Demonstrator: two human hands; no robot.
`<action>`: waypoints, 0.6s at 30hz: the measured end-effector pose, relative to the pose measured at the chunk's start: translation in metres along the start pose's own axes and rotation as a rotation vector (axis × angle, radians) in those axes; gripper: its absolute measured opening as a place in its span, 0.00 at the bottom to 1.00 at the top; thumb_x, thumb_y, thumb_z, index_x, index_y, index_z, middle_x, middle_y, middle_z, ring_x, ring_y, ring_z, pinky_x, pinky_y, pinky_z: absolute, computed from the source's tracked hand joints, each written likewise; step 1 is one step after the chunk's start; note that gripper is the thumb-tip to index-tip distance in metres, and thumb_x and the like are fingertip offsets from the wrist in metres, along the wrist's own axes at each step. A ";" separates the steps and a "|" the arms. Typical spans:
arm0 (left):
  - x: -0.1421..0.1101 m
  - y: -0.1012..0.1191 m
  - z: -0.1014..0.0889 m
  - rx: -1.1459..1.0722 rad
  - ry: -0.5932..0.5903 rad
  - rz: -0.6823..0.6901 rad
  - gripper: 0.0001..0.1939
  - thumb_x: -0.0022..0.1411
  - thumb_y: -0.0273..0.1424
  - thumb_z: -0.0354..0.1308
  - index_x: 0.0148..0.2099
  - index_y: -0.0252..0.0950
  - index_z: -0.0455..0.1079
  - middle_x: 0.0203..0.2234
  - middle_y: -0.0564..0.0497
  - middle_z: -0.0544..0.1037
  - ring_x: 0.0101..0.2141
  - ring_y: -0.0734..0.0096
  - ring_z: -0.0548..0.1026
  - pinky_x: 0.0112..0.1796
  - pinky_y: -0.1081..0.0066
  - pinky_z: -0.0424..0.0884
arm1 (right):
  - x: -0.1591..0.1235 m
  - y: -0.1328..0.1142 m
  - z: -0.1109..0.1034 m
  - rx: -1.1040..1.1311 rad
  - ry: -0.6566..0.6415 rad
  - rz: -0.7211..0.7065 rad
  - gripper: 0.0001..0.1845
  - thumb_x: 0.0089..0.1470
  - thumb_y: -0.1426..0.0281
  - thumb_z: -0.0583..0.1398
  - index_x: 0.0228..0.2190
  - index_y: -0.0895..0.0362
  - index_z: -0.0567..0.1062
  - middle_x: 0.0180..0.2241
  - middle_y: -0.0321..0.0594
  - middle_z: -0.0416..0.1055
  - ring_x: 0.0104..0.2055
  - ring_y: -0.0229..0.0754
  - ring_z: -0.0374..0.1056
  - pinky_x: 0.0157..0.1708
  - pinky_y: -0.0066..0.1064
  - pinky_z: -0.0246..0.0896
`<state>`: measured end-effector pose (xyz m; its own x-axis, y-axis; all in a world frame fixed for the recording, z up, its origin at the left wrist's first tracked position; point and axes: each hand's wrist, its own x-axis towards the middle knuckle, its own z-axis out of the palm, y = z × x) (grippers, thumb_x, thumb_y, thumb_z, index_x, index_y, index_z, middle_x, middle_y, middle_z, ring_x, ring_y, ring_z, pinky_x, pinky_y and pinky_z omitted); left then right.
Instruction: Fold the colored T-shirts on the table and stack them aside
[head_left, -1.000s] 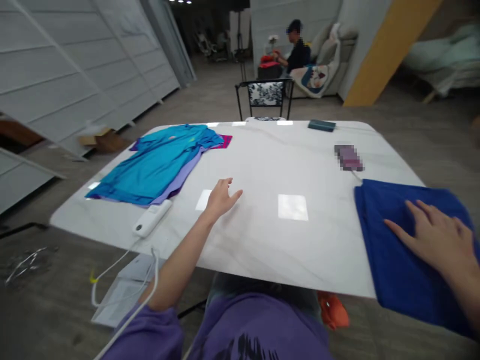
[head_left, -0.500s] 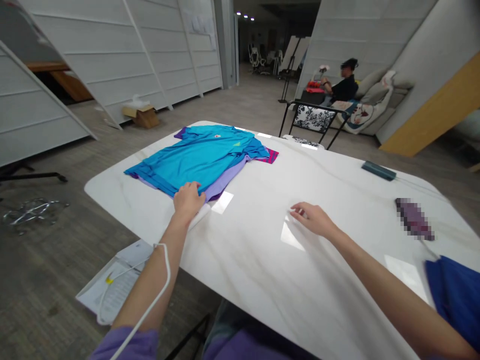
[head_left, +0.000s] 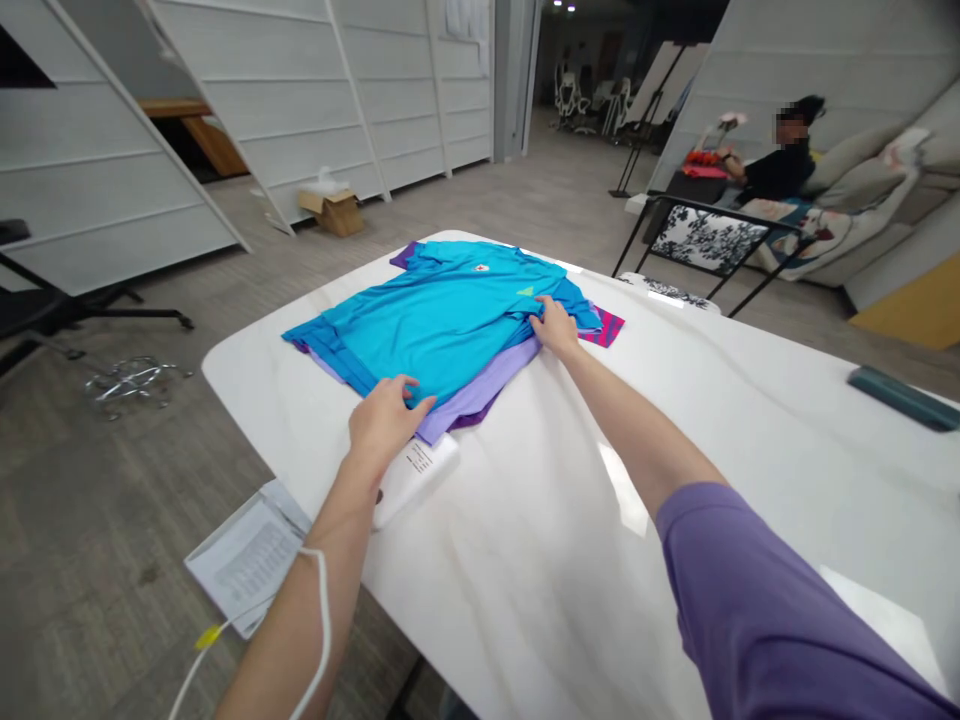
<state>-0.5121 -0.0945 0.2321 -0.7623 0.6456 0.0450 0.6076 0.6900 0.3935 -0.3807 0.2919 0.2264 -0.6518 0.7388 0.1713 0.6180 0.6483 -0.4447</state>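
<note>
A turquoise T-shirt point(head_left: 442, 310) lies spread on the white marble-patterned table, with a small badge and a green mark on its chest. Beneath it, the edges of a lilac garment point(head_left: 484, 390) and a pink patterned one point(head_left: 611, 327) stick out. My left hand point(head_left: 386, 420) rests on the shirt's near hem, thumb and fingers apart. On the side by the sleeve, my right hand point(head_left: 556, 326) touches the cloth, its thumb and forefinger spread. A white device with printed text point(head_left: 424, 470) lies under my left wrist, partly hidden.
A dark green case point(head_left: 904, 398) lies on the table's right side. A white cable point(head_left: 322, 620) runs over my left forearm. Beyond the table stand a black-framed chair point(head_left: 709, 240) and a cardboard box point(head_left: 332, 212). A person point(head_left: 780, 165) sits on a sofa at back right.
My right hand has moved from above the bare table, left and forward, onto the shirt's sleeve side. My left hand stays at the hem. The view has turned left.
</note>
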 end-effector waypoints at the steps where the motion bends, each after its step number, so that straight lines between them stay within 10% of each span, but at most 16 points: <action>1: -0.001 -0.002 0.000 0.001 0.007 0.032 0.23 0.68 0.54 0.68 0.58 0.48 0.82 0.53 0.47 0.86 0.47 0.53 0.84 0.42 0.61 0.76 | 0.005 0.000 0.002 -0.017 -0.023 0.002 0.29 0.75 0.60 0.58 0.72 0.51 0.68 0.66 0.55 0.73 0.68 0.63 0.68 0.69 0.59 0.61; 9: -0.008 -0.003 -0.004 0.014 0.037 0.146 0.12 0.76 0.44 0.60 0.46 0.46 0.83 0.48 0.48 0.85 0.46 0.54 0.82 0.44 0.60 0.75 | 0.033 0.017 -0.003 0.225 0.100 0.111 0.21 0.77 0.59 0.54 0.64 0.49 0.74 0.55 0.49 0.83 0.60 0.61 0.75 0.66 0.56 0.67; 18: -0.026 0.014 -0.042 -0.062 0.261 0.271 0.15 0.80 0.45 0.55 0.49 0.44 0.80 0.47 0.47 0.86 0.50 0.51 0.81 0.54 0.55 0.74 | 0.042 0.066 -0.071 0.636 0.311 0.386 0.23 0.77 0.53 0.51 0.62 0.54 0.66 0.54 0.50 0.77 0.50 0.50 0.78 0.47 0.42 0.81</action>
<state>-0.4936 -0.1155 0.2752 -0.6121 0.6912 0.3843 0.7862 0.4793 0.3901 -0.3361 0.3783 0.2666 -0.2333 0.9674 0.0986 0.3449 0.1771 -0.9218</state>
